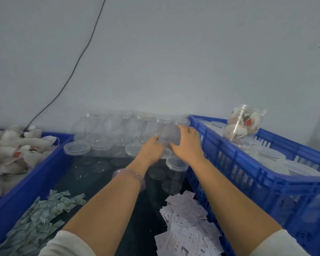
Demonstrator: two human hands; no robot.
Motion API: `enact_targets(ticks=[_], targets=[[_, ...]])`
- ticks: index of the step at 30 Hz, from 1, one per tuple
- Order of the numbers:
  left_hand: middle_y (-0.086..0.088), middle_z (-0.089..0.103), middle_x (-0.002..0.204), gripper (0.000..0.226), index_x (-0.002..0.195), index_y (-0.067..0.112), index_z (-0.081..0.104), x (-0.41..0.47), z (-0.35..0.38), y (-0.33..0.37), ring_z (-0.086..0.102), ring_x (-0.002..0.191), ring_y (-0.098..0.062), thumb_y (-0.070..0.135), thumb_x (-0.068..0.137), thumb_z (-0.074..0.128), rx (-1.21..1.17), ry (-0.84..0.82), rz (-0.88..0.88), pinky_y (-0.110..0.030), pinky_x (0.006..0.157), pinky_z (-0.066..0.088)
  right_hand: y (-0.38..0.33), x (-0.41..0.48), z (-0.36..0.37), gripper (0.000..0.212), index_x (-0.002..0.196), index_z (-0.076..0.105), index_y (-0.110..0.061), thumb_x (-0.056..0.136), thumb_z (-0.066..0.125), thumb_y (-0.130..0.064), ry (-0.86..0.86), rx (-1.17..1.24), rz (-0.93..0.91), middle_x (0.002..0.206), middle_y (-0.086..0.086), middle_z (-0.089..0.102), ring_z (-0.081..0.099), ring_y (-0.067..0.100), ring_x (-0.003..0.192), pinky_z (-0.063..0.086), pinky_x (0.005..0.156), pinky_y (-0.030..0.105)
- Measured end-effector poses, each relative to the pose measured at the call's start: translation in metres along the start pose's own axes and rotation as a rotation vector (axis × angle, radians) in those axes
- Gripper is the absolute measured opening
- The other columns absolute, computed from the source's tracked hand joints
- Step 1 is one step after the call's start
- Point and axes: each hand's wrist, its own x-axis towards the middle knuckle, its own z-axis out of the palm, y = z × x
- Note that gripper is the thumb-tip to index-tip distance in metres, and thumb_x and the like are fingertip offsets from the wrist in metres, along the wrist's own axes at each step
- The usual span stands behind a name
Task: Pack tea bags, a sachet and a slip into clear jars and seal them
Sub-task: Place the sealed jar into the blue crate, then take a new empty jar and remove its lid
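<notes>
Both my arms reach forward over a dark table. My left hand and my right hand hold one empty clear jar between them, in the upper row of a stack of clear jars by the wall. My left hand's fingers curl on the jar's left side; my right hand wraps round its right side. Pale green sachets lie in a heap at the near left. White printed slips lie at the near right. Tea bags fill the left blue crate.
A blue crate on the right holds lidded jars, with a packed jar of tea bags standing on top. More empty jars with lids stand on the table in front of the stack. A black cable runs down the grey wall.
</notes>
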Motion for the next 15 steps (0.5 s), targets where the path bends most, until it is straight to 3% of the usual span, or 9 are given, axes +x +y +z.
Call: enact_targets(ticks=[3,6,10,13,15], targets=[[-0.012,0.048,0.143,0.050,0.143,0.011,0.041,-0.001,-0.006,-0.031,0.046,0.129,-0.028,0.008,0.093,0.043,-0.003,-0.038,-0.042,-0.040,0.110,0.035,0.013,-0.010,0.039,0.062,0.139,0.041,-0.012,0.086,0.061,-0.039,-0.221,-0.025,0.144,0.142,0.018,0.041,0.034,0.036,0.132,0.036,0.106,0.041],[-0.012,0.041,0.148,0.062,0.148,0.018,0.033,-0.005,0.003,-0.044,0.043,0.132,-0.028,0.000,0.089,0.038,-0.005,-0.115,-0.066,-0.039,0.111,0.035,0.029,-0.022,0.059,0.068,0.145,0.035,-0.016,0.088,0.063,-0.040,-0.348,-0.020,0.262,0.144,0.019,0.035,0.037,0.039,0.131,0.039,0.106,0.043],[-0.014,0.039,0.148,0.066,0.150,0.015,0.030,-0.010,0.034,-0.043,0.042,0.131,-0.026,-0.008,0.088,0.035,-0.037,-0.233,-0.035,-0.034,0.109,0.037,0.039,-0.029,0.068,0.054,0.137,0.048,-0.015,0.089,0.065,-0.034,-0.348,0.053,0.311,0.143,0.016,0.035,0.044,0.035,0.125,0.043,0.103,0.044],[-0.009,0.040,0.143,0.056,0.144,0.008,0.038,-0.011,0.054,-0.036,0.038,0.120,-0.009,-0.010,0.090,0.034,-0.036,-0.257,0.027,-0.010,0.092,0.030,0.043,-0.030,0.068,0.049,0.135,0.050,-0.011,0.089,0.064,-0.022,-0.299,0.152,0.350,0.138,0.019,0.039,0.046,0.035,0.123,0.043,0.102,0.039],[-0.011,0.032,0.150,0.057,0.144,0.008,0.036,-0.006,0.064,-0.035,0.037,0.130,-0.016,-0.009,0.090,0.034,-0.035,-0.243,0.022,-0.016,0.098,0.030,0.047,-0.030,0.068,0.048,0.136,0.049,-0.011,0.090,0.061,-0.014,-0.283,0.164,0.360,0.139,0.020,0.039,0.043,0.034,0.125,0.040,0.102,0.034]])
